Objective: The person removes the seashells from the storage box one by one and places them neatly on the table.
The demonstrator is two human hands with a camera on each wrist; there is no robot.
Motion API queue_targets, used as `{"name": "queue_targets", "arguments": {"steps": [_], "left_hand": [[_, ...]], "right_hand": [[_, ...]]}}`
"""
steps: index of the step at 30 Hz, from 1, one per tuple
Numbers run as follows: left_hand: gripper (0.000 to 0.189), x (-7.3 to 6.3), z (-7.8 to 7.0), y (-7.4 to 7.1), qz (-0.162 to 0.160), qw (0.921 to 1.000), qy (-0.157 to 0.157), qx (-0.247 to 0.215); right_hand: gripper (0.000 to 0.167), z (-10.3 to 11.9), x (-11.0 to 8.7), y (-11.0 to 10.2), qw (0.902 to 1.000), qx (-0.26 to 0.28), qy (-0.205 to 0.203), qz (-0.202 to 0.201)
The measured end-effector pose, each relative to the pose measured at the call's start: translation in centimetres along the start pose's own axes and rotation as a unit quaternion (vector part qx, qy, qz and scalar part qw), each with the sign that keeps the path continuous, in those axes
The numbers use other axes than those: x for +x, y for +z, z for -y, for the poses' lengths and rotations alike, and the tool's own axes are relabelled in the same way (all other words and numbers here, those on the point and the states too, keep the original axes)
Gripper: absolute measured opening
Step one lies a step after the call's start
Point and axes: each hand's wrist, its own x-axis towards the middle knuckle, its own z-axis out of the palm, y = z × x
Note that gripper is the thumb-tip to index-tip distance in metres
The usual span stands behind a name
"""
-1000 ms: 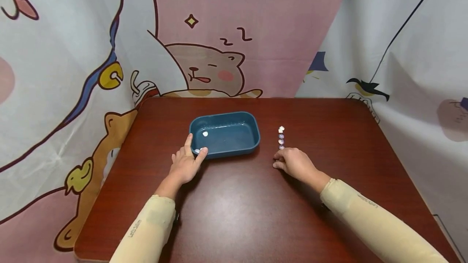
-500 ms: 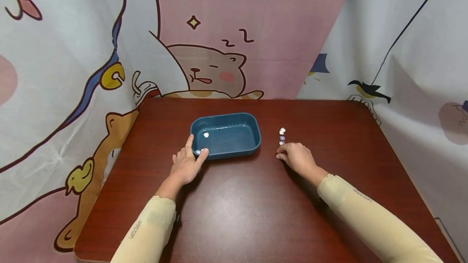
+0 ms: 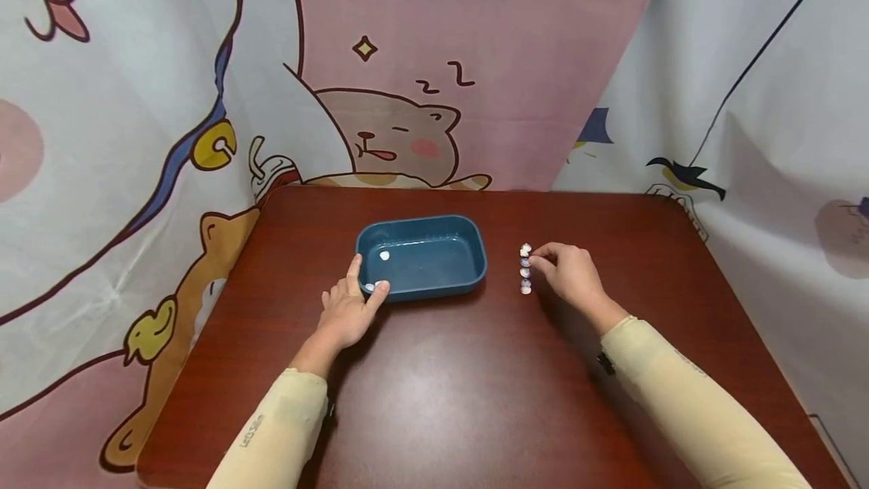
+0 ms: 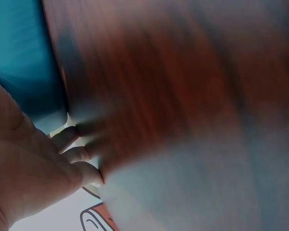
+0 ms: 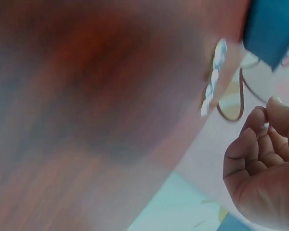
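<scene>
My left hand (image 3: 345,314) rests at the near left corner of a dark blue rectangular box (image 3: 434,291). Its fingers are spread, the thumb lying over the front rim and the index finger along the left end. Small white pieces (image 3: 385,256) lie inside, some partly behind the thumb. To the right of the box, several small white and purple shell-like pieces (image 3: 526,272) form a straight row on the table. Beside the row's far end is my right hand (image 3: 572,275). In the right wrist view its fingers are curled, thumb and index tips together with no piece visible between them.
A reddish-brown table (image 3: 434,398) with rounded corners bears everything. Behind it and along both sides hangs a curtain (image 3: 529,59) with cartoon animals. Both forearms, in pale sleeves (image 3: 686,391), cross the near part of the table.
My right hand has gone from the near end of the row to beside its far end, uncovering the near pieces. The left hand stays on the box. The head view has tilted slightly.
</scene>
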Motion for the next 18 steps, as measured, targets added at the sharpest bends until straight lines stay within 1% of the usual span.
{"name": "queue_targets", "arguments": {"steps": [3, 6, 8, 10, 12, 14, 16, 18], "left_hand": [[0.094, -0.1, 0.0, 0.1, -0.001, 1.0000, 0.000, -0.002], [0.095, 0.0, -0.1, 0.2, -0.001, 1.0000, 0.003, 0.001], [0.094, 0.0, -0.1, 0.2, -0.002, 1.0000, 0.004, 0.005], [0.094, 0.1, -0.1, 0.1, -0.002, 1.0000, 0.004, 0.006], [0.094, 0.1, -0.1, 0.1, -0.003, 1.0000, 0.004, 0.008], [0.094, 0.2, 0.0, 0.1, -0.003, 1.0000, 0.004, 0.007], [0.094, 0.2, 0.1, 0.1, -0.003, 1.0000, 0.003, 0.008], [0.095, 0.2, 0.2, 0.2, -0.002, 1.0000, 0.001, 0.009]], "right_hand": [[0.019, -0.7, 0.2, -0.9, 0.9995, 0.012, 0.029, 0.004], [0.023, -1.2, 0.1, -1.1, 0.9987, 0.019, 0.046, 0.013], [0.023, -1.1, 0.2, -0.9, 0.9988, 0.023, 0.042, 0.009], [0.021, -0.3, 0.4, -0.6, 0.9993, 0.026, 0.026, 0.006], [0.018, 1.3, 0.8, -0.4, 0.9995, 0.032, 0.001, 0.004], [0.017, 3.6, 1.3, -0.1, 0.9984, 0.046, -0.032, 0.010], [0.017, 6.2, 1.9, 0.1, 0.9951, 0.063, -0.072, 0.024], [0.020, 8.9, 2.6, 0.7, 0.9893, 0.084, -0.110, 0.046]]}}
